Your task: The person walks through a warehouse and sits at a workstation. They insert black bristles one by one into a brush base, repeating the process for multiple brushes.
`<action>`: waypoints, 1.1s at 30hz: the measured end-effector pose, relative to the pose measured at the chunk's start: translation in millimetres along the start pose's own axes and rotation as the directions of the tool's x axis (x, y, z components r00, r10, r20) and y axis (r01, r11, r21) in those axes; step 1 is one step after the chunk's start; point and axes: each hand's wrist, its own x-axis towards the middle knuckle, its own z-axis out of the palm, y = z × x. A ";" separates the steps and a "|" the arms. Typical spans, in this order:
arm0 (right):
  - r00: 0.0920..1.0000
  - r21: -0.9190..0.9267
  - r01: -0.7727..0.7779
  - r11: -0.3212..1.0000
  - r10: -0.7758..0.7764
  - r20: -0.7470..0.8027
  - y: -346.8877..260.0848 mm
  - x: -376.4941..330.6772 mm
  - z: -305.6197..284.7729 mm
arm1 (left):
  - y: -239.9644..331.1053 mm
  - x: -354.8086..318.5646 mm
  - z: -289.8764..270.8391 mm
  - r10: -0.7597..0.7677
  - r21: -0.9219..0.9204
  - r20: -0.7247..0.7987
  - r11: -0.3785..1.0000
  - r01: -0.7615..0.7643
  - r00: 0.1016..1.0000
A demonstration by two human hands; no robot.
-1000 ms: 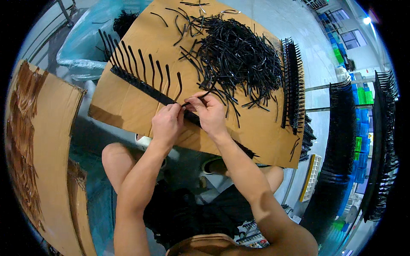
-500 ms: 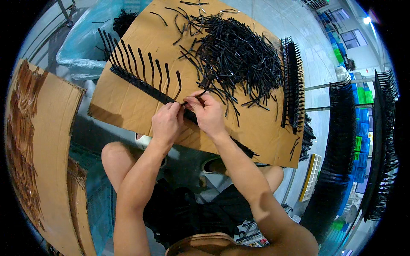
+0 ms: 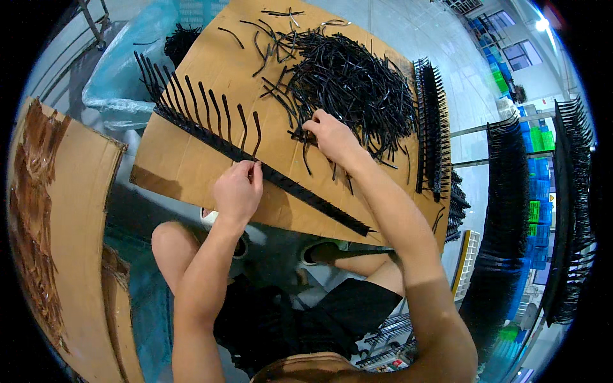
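From the person's head, a wide fisheye looks down at the nearby left hand [image 3: 239,191], right hand [image 3: 333,137] and cardboard surface [image 3: 185,163].

The left grip [image 3: 237,191] touches a black strip [image 3: 306,198], the right grip [image 3: 334,137] beside a strand pile [image 3: 354,83].

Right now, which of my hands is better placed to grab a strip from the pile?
Probably your right hand: it's at the edge of the pile, while your left hand is at the long black bar.

Workshop, cardboard worktop [image 3: 185,159], heaped black strips [image 3: 357,83], racked fringes [image 3: 501,210] (black too), blue crates [image 3: 544,172]
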 end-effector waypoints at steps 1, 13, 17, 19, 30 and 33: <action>0.998 -0.021 0.068 0.997 -0.069 -0.012 3.3 0.9 -0.3 | 1.6 -0.9 0.2 -0.006 -0.040 0.003 0.999 0.006 1.000; 0.899 0.751 -0.417 0.512 0.356 0.256 -11.9 3.7 -1.4 | -3.7 -2.4 10.4 0.045 -0.079 0.026 0.996 -0.043 0.999; 0.835 0.490 -0.550 0.676 0.454 0.310 -48.7 8.1 5.5 | -2.2 -0.7 8.9 0.062 -0.075 0.023 0.995 -0.060 0.998; 0.814 0.422 -0.579 0.698 0.457 0.360 -57.2 8.2 5.8 | -6.6 -0.3 4.9 0.039 -0.072 0.024 0.997 -0.038 0.999; 0.676 0.437 -0.733 0.521 0.630 0.382 -31.4 -82.9 -3.3 | -5.6 1.8 1.4 -0.187 -0.190 0.080 0.961 0.199 0.979; 0.684 0.748 -0.655 0.107 0.506 0.526 -42.0 -89.5 -18.3 | -6.7 -0.8 1.9 -0.112 -0.183 0.063 0.976 0.122 0.992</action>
